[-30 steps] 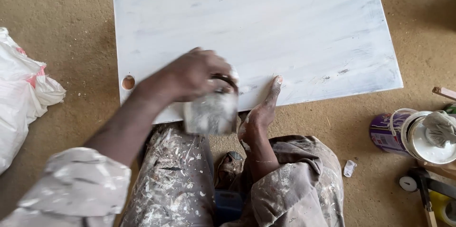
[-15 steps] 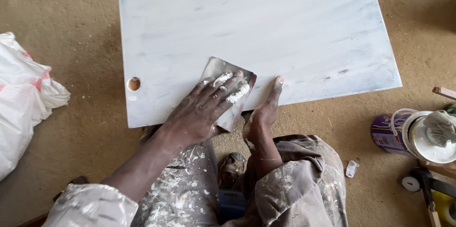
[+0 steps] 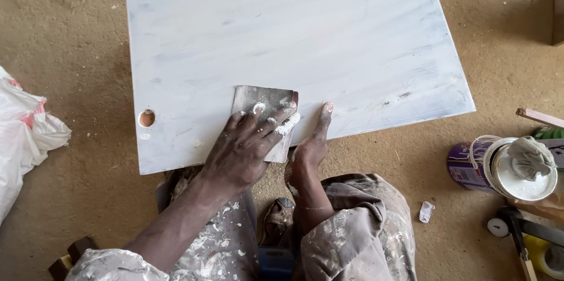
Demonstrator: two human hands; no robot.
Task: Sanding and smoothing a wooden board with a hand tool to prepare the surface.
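The white-painted board (image 3: 294, 52) is lying flat on the sandy floor (image 3: 76, 81), sitting a little further left and lower in view than half a second ago. The white sack (image 3: 23, 140) at the left edge is showing less of itself than before. The left hand (image 3: 244, 149) is pressing flat, fingers spread and paint-smeared, on the grey sheet of sandpaper (image 3: 258, 107), which is lying at the board's near edge; the sheet is now lying squarer to that edge than earlier, when it was tilted. The right hand is not showing. A bare foot (image 3: 311, 140) is resting its toe on the board's near edge, just beside the sandpaper. Beyond the board's right near corner, a purple-labelled paint can (image 3: 470, 166) is lying on its side, a crumpled rag (image 3: 531, 157) sitting in its white-coated lid. A small clear wrapper (image 3: 426, 211) is lying nearby.
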